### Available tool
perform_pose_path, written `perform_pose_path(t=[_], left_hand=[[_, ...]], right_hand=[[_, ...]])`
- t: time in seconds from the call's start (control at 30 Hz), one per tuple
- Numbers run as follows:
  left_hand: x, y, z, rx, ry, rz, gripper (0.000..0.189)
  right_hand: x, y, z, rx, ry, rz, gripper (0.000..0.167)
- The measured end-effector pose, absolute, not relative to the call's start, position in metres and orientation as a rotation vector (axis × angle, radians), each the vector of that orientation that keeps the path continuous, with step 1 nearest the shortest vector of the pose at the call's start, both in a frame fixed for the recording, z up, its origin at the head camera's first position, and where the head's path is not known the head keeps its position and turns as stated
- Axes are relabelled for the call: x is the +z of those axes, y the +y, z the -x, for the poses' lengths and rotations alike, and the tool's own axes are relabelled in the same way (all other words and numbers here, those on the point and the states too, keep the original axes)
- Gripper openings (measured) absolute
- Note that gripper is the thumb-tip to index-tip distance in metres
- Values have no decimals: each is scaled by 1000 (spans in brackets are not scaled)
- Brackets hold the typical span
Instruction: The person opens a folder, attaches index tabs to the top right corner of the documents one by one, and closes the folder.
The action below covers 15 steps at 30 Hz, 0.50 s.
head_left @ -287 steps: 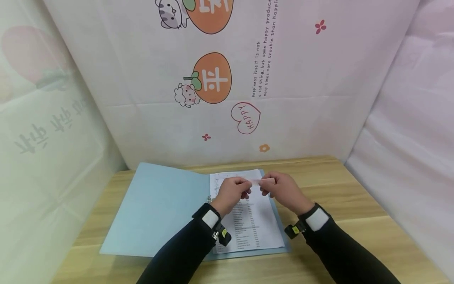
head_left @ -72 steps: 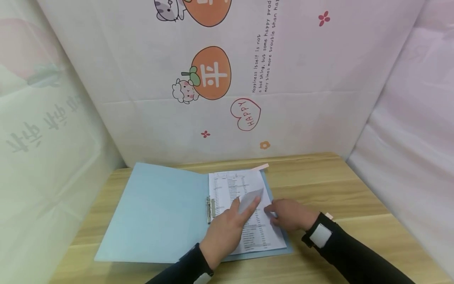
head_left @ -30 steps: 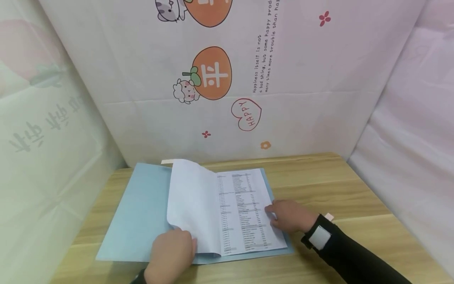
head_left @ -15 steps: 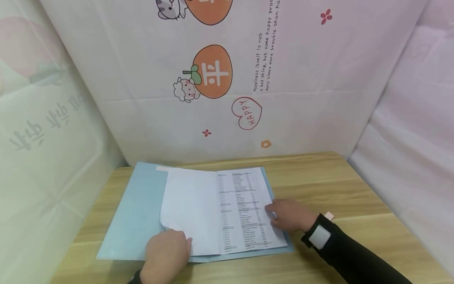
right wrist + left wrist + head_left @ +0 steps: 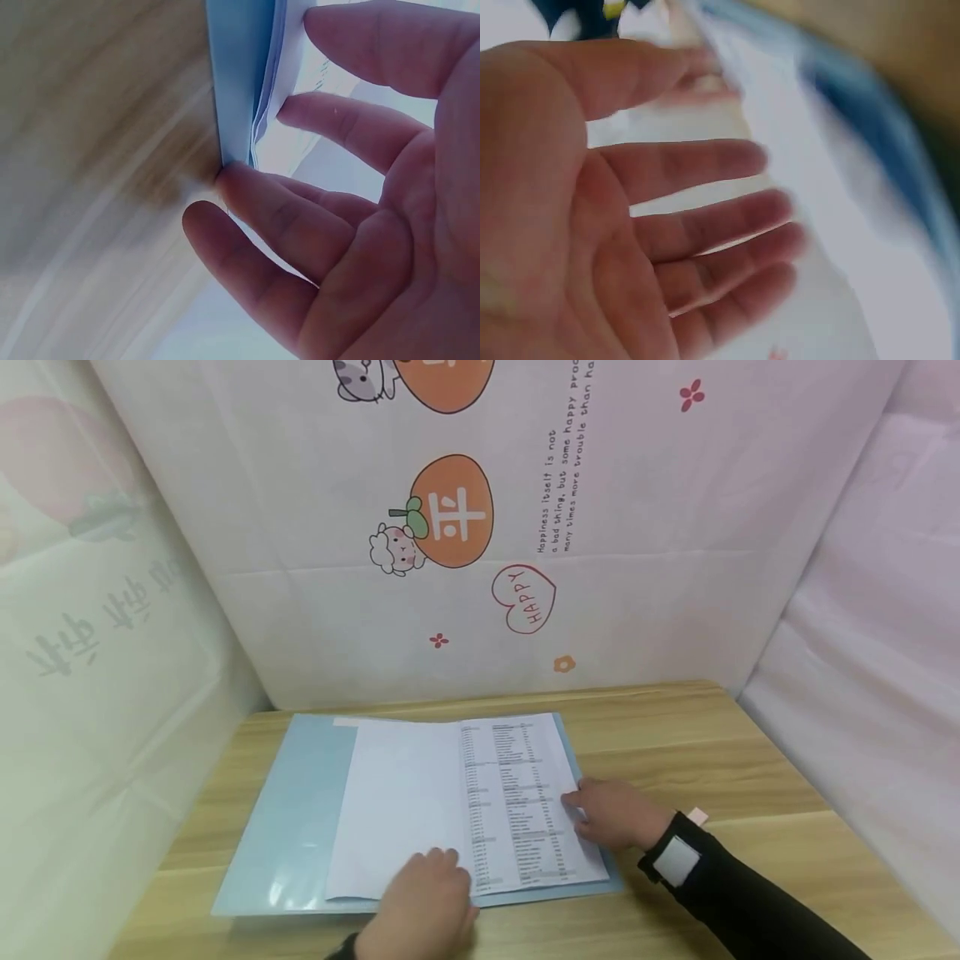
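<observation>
A blue folder (image 5: 277, 843) lies spread out on the table with printed sheets inside. The top sheet (image 5: 397, 793) is turned over to the left, blank side up, showing a printed list (image 5: 517, 810) on the right. My left hand (image 5: 423, 906) hovers at the lower edge near the fold; in the left wrist view its fingers (image 5: 697, 161) are spread and hold nothing. My right hand (image 5: 618, 814) rests at the right edge of the pages. In the right wrist view, thumb and index finger (image 5: 352, 127) touch the paper, while other fingers are at the folder's edge.
A pale pink paper strip (image 5: 346, 722) sticks out at the turned sheet's upper left corner. Another small pink strip (image 5: 697, 817) is on the right wristband. The wooden table (image 5: 705, 760) meets white printed cloth (image 5: 637, 610) behind and at both sides.
My left hand turned the top sheet over to the left, let go of its corner and moved right. The sheet and cover now lie flatter. My right hand stays at the page edge.
</observation>
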State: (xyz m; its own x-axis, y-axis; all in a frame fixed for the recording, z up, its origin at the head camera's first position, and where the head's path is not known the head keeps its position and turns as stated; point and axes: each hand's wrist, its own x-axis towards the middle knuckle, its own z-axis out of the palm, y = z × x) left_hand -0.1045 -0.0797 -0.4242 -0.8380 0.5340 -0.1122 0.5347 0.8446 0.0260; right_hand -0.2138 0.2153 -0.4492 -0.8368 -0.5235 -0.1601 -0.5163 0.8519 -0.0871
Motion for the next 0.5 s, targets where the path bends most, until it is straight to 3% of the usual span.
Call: perform_pose_path(t=[0.1, 0.33, 0.5], left_hand=[[-440, -63, 106, -24, 2859, -1032, 27], [-458, -49, 108, -78, 2811, -1050, 25], [-459, -48, 108, -175, 2861, -1114, 24]], right_hand=[[-448, 216, 216, -31, 2858, 831, 35], [-429, 197, 218, -53, 2862, 777, 21], [-433, 150, 211, -218, 2780, 1159, 19]])
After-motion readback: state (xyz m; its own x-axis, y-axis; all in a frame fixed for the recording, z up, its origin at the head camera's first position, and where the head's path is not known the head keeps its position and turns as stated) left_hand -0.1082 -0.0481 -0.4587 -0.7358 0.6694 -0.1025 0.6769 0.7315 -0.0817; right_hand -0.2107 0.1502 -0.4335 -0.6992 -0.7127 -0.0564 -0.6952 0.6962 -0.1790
